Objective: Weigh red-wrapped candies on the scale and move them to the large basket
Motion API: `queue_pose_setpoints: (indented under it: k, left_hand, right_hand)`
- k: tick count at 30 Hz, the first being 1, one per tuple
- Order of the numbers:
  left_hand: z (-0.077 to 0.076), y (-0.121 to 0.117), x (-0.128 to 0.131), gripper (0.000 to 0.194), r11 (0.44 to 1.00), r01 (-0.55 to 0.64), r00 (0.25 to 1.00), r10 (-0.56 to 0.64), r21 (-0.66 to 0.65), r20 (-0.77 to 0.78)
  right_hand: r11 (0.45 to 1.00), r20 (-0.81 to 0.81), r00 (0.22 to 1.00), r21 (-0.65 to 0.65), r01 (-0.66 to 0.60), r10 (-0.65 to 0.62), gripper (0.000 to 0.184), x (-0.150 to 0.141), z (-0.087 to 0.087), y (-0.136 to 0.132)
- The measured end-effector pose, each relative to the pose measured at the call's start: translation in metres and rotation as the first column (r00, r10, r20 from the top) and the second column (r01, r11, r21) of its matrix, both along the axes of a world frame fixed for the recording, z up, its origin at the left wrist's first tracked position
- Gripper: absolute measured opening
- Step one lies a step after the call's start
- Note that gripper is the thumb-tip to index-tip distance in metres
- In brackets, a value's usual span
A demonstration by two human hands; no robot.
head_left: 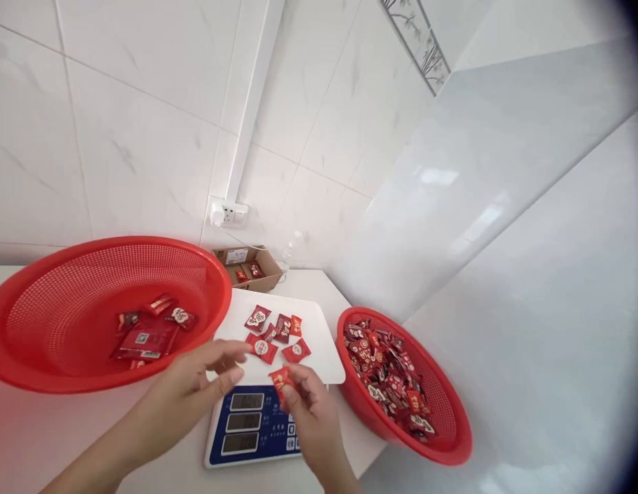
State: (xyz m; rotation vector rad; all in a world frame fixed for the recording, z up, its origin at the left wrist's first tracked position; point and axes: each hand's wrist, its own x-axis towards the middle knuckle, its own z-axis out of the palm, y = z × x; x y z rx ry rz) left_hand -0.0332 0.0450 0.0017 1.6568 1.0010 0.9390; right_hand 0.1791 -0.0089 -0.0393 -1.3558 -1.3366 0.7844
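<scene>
Between the thumb and fingers of my right hand [313,408] is a small red wrapped candy [282,381], held above the front edge of a digital scale's white pan [319,363]. My left hand [203,381] hovers at the pan's left front, thumb and fingers apart, holding nothing. Several red and dark-red wrapped candies [258,318] lie spread on the pan. One red packet [261,348] is close to my left fingertips; whether they touch it I cannot tell. Below the pan, the blue scale panel [270,446] has three displays, partly covered by my right hand.
A red mesh basket [113,247] at left holds several packets. Another red basket [453,412] at right is filled with wrapped candies. Behind the scale stand a small cardboard box [265,269] with a few candies and a clear bottle [289,250]. A cable runs from the wall socket [229,213].
</scene>
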Motion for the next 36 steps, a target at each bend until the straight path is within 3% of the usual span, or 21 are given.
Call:
queue_pose_setpoints:
  k: [4,9,17,20,23,26,28,30,36]
  left_hand:
    - [0.003,-0.011,0.014,0.037,0.973,0.226,0.97,-0.229,-0.044,-0.081]
    - [0.003,-0.013,0.017,0.041,0.97,0.224,0.966,-0.234,-0.094,-0.108]
    - [0.006,-0.013,0.017,0.019,0.954,0.295,0.939,-0.3,-0.057,-0.166]
    - [0.007,-0.011,0.013,0.021,0.969,0.243,0.957,-0.248,-0.048,-0.149]
    - [0.007,-0.006,0.006,0.028,0.993,0.118,0.987,-0.119,-0.013,-0.104]
    - [0.008,-0.002,-0.001,0.032,1.0,0.002,0.999,-0.002,0.017,-0.035]
    - [0.009,-0.001,-0.005,0.033,0.998,-0.051,0.998,0.052,0.044,-0.018]
    - [0.01,-0.001,-0.007,0.032,0.995,-0.076,0.997,0.076,0.064,-0.007]
    - [0.013,-0.002,-0.008,0.035,0.998,-0.063,0.998,0.063,0.019,0.011]
  right_hand:
    - [0.995,-0.007,0.996,0.028,-0.092,0.092,0.031,-0.022,-0.004,-0.009]
    - [0.991,-0.095,0.986,0.021,-0.135,0.136,0.035,-0.029,-0.003,-0.008]
    - [0.985,0.064,0.984,0.037,-0.168,0.165,0.038,-0.025,0.0,-0.013]
    - [0.989,0.148,0.98,0.044,-0.143,0.135,0.033,-0.011,0.006,-0.004]
    - [1.0,0.274,0.962,0.008,0.025,-0.026,0.035,0.017,0.011,0.022]
    - [0.982,0.557,0.815,0.01,0.188,-0.162,0.038,0.045,0.012,0.057]
    - [0.983,0.693,0.708,-0.001,0.186,-0.133,0.04,0.057,0.011,0.078]
    - [0.985,0.743,0.662,-0.02,0.169,-0.098,0.042,0.061,0.011,0.095]
    - [0.975,0.757,0.651,-0.095,0.201,-0.06,0.042,0.056,0.011,0.111]
